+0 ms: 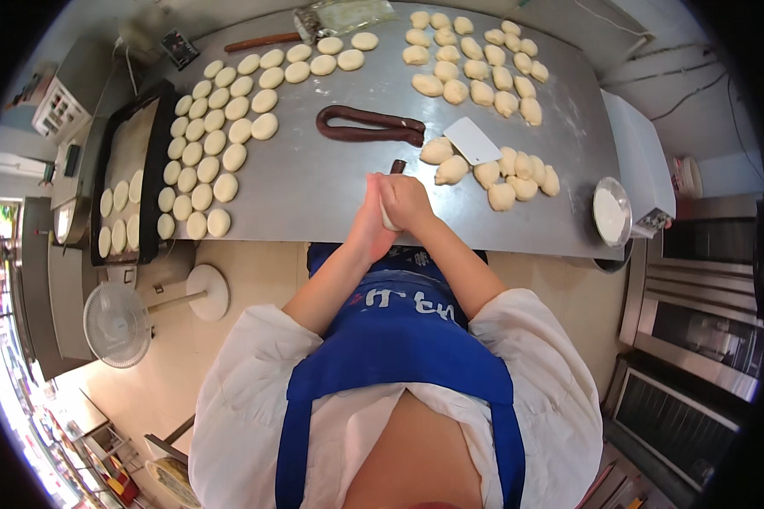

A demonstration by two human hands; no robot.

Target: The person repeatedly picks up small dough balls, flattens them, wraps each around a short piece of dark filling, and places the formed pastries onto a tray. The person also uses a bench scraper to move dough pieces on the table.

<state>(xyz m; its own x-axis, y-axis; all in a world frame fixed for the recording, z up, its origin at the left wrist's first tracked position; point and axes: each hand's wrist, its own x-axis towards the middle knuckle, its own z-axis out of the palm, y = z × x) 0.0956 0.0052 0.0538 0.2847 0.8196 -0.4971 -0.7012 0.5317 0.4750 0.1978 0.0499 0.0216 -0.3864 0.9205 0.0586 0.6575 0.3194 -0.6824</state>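
Observation:
Close to the table's near edge, my left hand and my right hand are pressed together, fingers closed around a piece of pale dough. Only a sliver of this dough shows between the palms. Just past my fingers a short dark brown paste stub appears; whether it is held or lies on the table I cannot tell. Farther out, a long rope of dark brown paste lies folded into a loop. A white dough scraper rests among plump dough pieces to its right and left.
Flat dough rounds stand in rows on the steel table's left. A black-rimmed tray with more rounds adjoins them. Uneven dough lumps sit far right. A bowl of white flour is at the right edge. A rolling pin lies far left.

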